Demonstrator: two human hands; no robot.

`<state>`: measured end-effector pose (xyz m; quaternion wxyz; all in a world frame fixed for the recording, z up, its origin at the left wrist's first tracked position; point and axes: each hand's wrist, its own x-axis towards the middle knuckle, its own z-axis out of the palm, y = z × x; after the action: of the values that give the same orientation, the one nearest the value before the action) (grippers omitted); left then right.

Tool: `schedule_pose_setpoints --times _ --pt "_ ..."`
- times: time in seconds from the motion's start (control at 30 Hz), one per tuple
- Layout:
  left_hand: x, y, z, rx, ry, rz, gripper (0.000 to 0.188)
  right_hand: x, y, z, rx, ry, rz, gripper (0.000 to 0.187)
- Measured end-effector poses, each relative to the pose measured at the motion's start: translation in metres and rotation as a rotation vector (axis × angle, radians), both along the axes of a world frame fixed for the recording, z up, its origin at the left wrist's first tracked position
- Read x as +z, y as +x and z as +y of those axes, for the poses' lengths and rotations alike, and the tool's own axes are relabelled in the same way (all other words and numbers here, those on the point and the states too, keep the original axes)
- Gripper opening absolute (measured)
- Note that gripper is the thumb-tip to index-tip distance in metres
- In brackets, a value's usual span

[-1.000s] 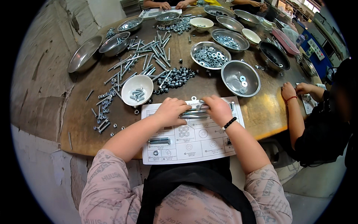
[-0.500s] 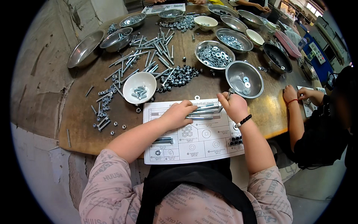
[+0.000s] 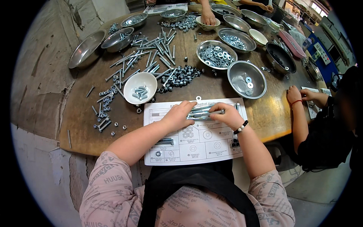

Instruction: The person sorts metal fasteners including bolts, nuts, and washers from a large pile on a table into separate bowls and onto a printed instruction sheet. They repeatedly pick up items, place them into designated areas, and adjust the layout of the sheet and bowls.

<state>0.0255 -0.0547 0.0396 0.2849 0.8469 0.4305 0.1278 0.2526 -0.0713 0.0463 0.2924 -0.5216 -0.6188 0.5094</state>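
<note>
A printed hardware sheet lies on the table before me, and several long silver bolts lie side by side across its upper part. My left hand wraps the left ends of these bolts, its fingers above and thumb below. From the right, my right hand pinches a bolt whose head points right, over the same bundle. Shorter bolts rest at the sheet's left, above a single nut. Several black-topped nuts sit at its right edge, partly hidden by my right forearm.
Beyond the sheet stand a white bowl of short bolts, a steel bowl with washers and a fuller washer bowl. Loose bolts and black nuts are heaped between. Another person's hand reaches into a far bowl; a co-worker's arm is at right.
My right hand has come down and left from near the steel bowl to the bolt bundle, bringing a bolt. My left hand stays on the bundle. Across the table, a person's hand has reached into a bowl.
</note>
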Motion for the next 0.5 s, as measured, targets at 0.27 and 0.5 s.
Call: schedule_pose_setpoints --times 0.27,0.5 --pt "-0.001 0.011 -0.002 0.038 0.084 0.074 0.07 -0.008 0.008 0.001 0.171 0.628 -0.497 0.02" --pt "-0.007 0.026 -0.005 0.068 0.194 0.143 0.055 -0.025 -0.001 0.0 -0.538 -0.031 0.6 0.038"
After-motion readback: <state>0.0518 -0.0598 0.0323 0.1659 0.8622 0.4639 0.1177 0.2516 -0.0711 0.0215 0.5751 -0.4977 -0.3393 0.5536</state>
